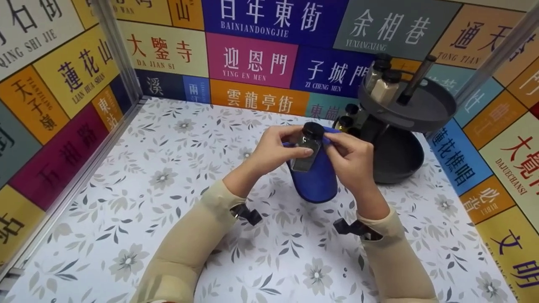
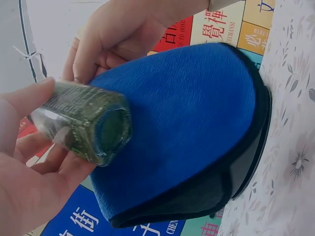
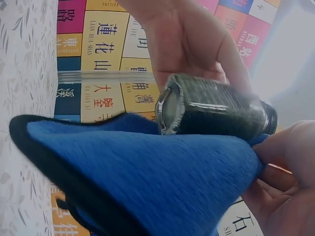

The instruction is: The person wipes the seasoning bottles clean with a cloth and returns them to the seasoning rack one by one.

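My left hand (image 1: 276, 149) grips a faceted glass spice jar (image 2: 81, 118) with a black lid (image 1: 313, 128) and dark green contents. The jar stands tilted, lid up, in the head view. A blue cloth (image 1: 318, 179) with a black edge hangs down beside and behind it. With thumb and fingers, my right hand (image 1: 351, 158) pinches the cloth's upper end right by the lid. In the right wrist view the cloth (image 3: 147, 172) lies along the jar's side (image 3: 214, 105), and its lower part drapes free.
At the right stands a black two-tier rack (image 1: 410, 101). Its upper tray carries jars with black lids, among them one with pale contents (image 1: 385, 89). Small bottles (image 1: 344, 123) stand by its lower tray (image 1: 400, 162). A flower-patterned tablecloth (image 1: 164, 181) covers the table, with sign-printed walls (image 1: 252, 63) around it.
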Available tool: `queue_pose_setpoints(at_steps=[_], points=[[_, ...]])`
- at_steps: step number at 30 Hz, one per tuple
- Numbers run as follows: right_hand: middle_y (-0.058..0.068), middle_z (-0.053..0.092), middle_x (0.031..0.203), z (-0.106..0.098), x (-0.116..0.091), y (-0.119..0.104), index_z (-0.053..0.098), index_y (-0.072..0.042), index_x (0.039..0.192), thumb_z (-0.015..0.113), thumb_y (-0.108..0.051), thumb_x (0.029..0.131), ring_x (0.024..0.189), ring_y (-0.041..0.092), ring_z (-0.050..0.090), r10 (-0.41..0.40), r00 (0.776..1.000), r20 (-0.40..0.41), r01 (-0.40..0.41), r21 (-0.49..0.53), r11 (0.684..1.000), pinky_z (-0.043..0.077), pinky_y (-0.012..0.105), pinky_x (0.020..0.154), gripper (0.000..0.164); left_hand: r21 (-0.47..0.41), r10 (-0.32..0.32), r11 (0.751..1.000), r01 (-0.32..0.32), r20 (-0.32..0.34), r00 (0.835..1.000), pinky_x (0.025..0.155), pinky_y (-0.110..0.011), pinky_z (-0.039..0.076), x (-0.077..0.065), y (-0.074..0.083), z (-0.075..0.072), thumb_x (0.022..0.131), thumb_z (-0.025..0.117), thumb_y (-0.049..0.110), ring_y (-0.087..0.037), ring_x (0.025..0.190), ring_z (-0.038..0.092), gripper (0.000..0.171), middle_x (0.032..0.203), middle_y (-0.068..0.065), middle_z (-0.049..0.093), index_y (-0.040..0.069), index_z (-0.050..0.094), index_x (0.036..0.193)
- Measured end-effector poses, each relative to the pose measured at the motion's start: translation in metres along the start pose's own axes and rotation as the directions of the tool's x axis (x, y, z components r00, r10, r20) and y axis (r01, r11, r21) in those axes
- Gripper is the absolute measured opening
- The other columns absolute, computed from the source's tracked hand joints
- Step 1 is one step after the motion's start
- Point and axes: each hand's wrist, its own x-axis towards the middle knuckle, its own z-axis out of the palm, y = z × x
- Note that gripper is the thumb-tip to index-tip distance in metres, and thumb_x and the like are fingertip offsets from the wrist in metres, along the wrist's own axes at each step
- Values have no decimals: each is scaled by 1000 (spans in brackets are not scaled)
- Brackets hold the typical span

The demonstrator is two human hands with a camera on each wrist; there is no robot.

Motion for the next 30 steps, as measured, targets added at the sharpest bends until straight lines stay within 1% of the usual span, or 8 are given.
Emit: queue_pose_setpoints(at_steps=[4, 7, 9, 13, 16, 19, 24, 30], points=[[12, 82, 101, 5, -2, -4, 85, -3, 105, 76, 7, 91, 81, 7, 65, -47, 999, -14, 46, -32, 998, 49, 10, 71, 19, 10, -6, 1000, 7, -61, 998, 77, -34, 55, -3, 0, -1, 89, 86, 22, -14, 83, 64, 47, 106, -3, 80, 14, 76, 134], [12, 82, 101, 9, -4, -5, 85, -3, 104, 77, 7, 90, 84, 13, 70, -91, 996, -23, 89, -81, 993, 50, 10, 76, 20, 49, -25, 998, 30, -100, 995, 70, -31, 50, -5, 0, -2, 88, 87, 24, -14, 78, 60, 46, 96, -3, 75, 15, 76, 132], [12, 82, 101, 11, -6, -7, 85, -4, 104, 75, 8, 89, 86, 17, 72, -115, 993, -23, 112, -113, 987, 50, 9, 78, 22, 88, -33, 995, 44, -126, 991, 70, -29, 51, -5, -1, -2, 88, 87, 24, -15, 79, 62, 45, 93, -4, 74, 15, 77, 131], [13, 80, 100, 13, -8, -10, 85, -4, 105, 71, 9, 88, 87, 24, 74, -143, 990, 10, 142, -202, 969, 48, 8, 82, 26, 188, -38, 980, 69, -165, 986, 81, -29, 58, -3, -2, -2, 87, 88, 26, -15, 90, 71, 47, 102, -5, 78, 13, 77, 131], [13, 80, 100, 12, -8, -13, 84, -3, 104, 70, 9, 88, 90, 26, 75, -143, 989, 31, 147, -249, 957, 47, 7, 86, 25, 219, -49, 972, 82, -151, 987, 87, -30, 60, -1, -2, -3, 87, 87, 27, -16, 96, 73, 49, 109, -5, 80, 13, 76, 132], [13, 80, 100, 10, -7, -17, 84, -3, 103, 69, 9, 89, 90, 26, 75, -143, 989, 27, 145, -246, 958, 47, 7, 87, 23, 194, -48, 978, 69, -112, 993, 90, -35, 60, -1, -1, -6, 87, 87, 26, -18, 98, 73, 50, 114, -5, 80, 13, 75, 134], [12, 80, 100, 8, -7, -17, 83, -4, 102, 69, 9, 91, 87, 19, 71, -119, 993, 20, 121, -175, 977, 48, 8, 83, 23, 143, -39, 988, 48, -70, 997, 91, -39, 61, 0, 0, -10, 87, 87, 23, -17, 96, 73, 51, 113, -7, 80, 11, 75, 134], [11, 82, 103, 6, -4, -10, 84, -5, 101, 73, 9, 92, 104, 13, 75, -65, 998, 21, 66, -30, 997, 56, 15, 93, 20, 61, -31, 998, 33, -27, 999, 86, -39, 59, 1, 0, -13, 86, 86, 18, -17, 87, 68, 45, 98, -10, 77, 6, 76, 129]])
